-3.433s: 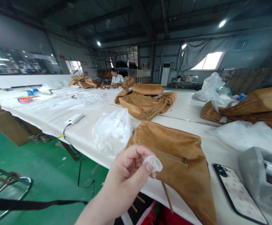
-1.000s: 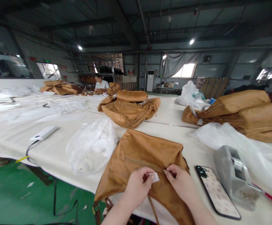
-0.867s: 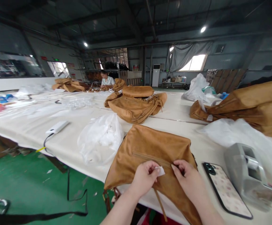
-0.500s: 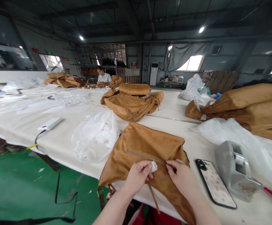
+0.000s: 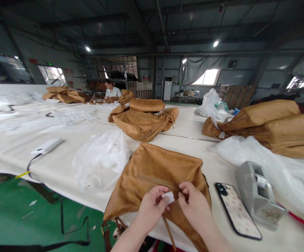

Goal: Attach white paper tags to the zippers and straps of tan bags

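Note:
A tan leather bag (image 5: pixel 167 161) lies across the front edge of the table, with a zipper (image 5: pixel 152 179) running along its upward face. My left hand (image 5: pixel 152 208) is closed, pinching a small white piece of paper (image 5: pixel 169 198) between thumb and fingers just over the leather. At the right end of the zipper, the thumb and fingertips of my right hand (image 5: pixel 195 203) are drawn together against the bag. Whatever lies between them is hidden. A thin leather strap (image 5: pixel 169 232) hangs down below my hands.
A phone (image 5: pixel 238 211) and a grey tape dispenser (image 5: pixel 259 196) sit to the right. At left are a clear plastic bag (image 5: pixel 101 159) and a white power bank (image 5: pixel 47 146) with a cable. More tan bags (image 5: pixel 143 119) lie farther back. Across the table a person (image 5: pixel 113 91) sits.
The view has shifted slightly, so the table scene sits lower. My right hand has moved a little closer to my left, and more of the white paper shows flat.

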`<control>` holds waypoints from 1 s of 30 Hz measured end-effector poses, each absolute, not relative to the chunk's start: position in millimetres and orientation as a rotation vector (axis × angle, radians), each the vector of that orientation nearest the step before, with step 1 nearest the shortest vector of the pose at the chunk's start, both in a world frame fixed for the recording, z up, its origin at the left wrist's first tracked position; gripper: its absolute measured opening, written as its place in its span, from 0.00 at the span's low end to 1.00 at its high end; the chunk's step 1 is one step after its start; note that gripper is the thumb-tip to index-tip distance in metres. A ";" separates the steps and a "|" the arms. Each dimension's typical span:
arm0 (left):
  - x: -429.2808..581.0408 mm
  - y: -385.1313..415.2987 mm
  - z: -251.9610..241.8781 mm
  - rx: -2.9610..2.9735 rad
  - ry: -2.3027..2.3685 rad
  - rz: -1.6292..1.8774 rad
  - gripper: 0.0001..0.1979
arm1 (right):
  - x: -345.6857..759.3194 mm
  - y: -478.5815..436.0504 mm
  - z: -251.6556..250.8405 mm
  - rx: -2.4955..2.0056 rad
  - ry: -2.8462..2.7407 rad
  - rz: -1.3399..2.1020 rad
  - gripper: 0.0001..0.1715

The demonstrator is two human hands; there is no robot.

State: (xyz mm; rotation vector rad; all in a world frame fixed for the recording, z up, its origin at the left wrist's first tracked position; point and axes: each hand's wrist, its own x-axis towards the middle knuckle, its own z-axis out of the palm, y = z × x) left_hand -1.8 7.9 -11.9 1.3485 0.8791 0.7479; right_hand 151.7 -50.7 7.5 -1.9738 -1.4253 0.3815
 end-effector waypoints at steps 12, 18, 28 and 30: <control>-3.4 2.3 -6.7 1.277 0.839 0.837 0.18 | 129.1 -64.0 -4.2 -1.461 -1.231 0.722 0.14; -10.4 8.0 17.1 1.743 0.853 0.725 0.09 | 132.9 -70.6 -5.7 -1.619 -1.403 0.530 0.10; 21.6 29.1 0.5 1.690 0.733 0.684 0.11 | 175.3 -43.7 -2.0 -2.270 -1.364 0.337 0.11; 18.8 27.9 -8.6 1.643 0.714 0.700 0.12 | 179.4 -34.1 3.9 -2.319 -1.412 0.382 0.11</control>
